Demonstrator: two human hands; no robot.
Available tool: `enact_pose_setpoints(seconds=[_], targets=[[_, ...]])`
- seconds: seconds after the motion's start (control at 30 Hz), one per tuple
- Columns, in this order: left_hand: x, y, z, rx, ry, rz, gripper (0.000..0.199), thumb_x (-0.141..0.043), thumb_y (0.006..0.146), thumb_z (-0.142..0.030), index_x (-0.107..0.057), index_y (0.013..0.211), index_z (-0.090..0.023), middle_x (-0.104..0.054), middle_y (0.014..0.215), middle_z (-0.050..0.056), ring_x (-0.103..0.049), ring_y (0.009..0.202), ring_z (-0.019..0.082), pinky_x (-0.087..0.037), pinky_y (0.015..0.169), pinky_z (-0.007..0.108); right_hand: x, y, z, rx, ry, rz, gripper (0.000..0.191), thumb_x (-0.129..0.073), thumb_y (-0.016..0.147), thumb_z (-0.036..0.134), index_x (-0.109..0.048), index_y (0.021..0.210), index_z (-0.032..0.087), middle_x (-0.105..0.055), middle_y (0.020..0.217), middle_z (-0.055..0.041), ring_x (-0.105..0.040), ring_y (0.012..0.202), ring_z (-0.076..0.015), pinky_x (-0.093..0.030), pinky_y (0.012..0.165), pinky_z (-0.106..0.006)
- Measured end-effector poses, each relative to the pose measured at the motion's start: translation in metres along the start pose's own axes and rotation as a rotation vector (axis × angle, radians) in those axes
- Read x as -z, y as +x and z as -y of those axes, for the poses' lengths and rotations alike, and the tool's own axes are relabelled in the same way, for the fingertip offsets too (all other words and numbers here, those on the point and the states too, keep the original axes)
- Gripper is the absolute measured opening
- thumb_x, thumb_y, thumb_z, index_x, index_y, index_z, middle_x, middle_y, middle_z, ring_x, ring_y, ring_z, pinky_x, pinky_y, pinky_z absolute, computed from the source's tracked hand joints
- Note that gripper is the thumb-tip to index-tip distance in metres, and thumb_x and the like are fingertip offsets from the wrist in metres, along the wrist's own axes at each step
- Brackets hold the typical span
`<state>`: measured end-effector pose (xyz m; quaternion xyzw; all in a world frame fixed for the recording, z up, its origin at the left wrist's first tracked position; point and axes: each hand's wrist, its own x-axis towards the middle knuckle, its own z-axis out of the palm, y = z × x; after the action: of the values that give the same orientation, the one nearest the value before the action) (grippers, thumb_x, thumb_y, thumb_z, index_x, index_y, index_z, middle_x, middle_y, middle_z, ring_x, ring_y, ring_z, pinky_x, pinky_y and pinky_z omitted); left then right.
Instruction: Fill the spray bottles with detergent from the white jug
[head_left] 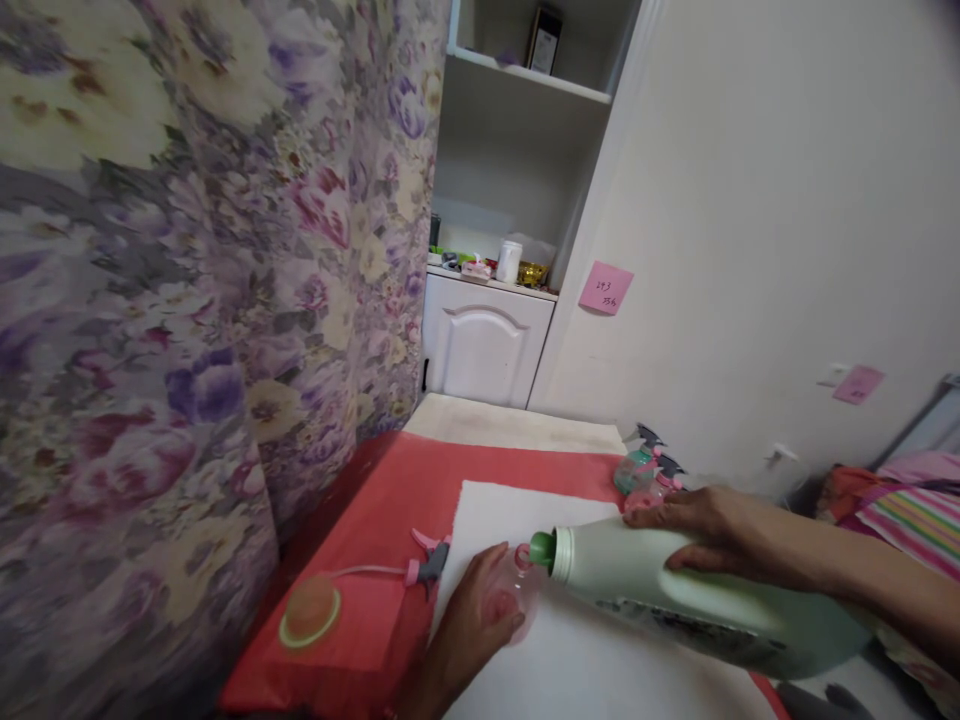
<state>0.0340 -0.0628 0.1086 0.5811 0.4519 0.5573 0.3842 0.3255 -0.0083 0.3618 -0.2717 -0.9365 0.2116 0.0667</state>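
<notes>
My left hand (480,610) is closed around a small clear pink spray bottle (521,597) with its top off, above the white sheet. In my right hand (701,530) is a large pale green jug (705,600), tipped almost onto its side. Its green spout (541,549) points left and meets or nearly meets the pink bottle's mouth; I cannot tell if liquid is flowing. Left of my left hand lies a pink and grey spray head (429,563) with its tube. Beyond it is a round cap (310,612), orange with a pale green rim.
A white sheet (585,660) covers part of the red tabletop (375,510). Two more spray bottles, one green (636,470) and one pink (651,492), stand by the wall. A floral curtain (225,300) borders the left; a white cabinet (487,350) stands behind.
</notes>
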Motion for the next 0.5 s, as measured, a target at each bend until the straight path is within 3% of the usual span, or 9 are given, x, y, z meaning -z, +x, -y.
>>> enact_pose_setpoints(seconds=[0.23,0.5], targets=[[0.003,0.000,0.003,-0.011,0.042,0.041,0.066,-0.067,0.071,-0.015,-0.045,0.133,-0.024,-0.052,0.138,0.010,-0.045,0.131,0.026,-0.033,0.112,0.040,0.002,0.002,-0.007,0.155,-0.251,0.100,0.047,-0.052,0.094,0.038,-0.047,0.139,0.025,-0.068,0.110,-0.0106,-0.066,0.087,-0.0201,-0.051,0.077,-0.030],[0.002,0.001,0.013,-0.033,0.044,0.031,0.067,-0.069,0.070,-0.015,-0.047,0.133,-0.025,-0.052,0.138,0.009,-0.044,0.131,0.028,-0.031,0.113,0.042,0.003,0.003,0.001,0.212,-0.346,0.034,0.044,-0.051,0.095,0.038,-0.049,0.137,0.027,-0.071,0.103,-0.0090,-0.067,0.083,-0.0206,-0.051,0.075,-0.031]])
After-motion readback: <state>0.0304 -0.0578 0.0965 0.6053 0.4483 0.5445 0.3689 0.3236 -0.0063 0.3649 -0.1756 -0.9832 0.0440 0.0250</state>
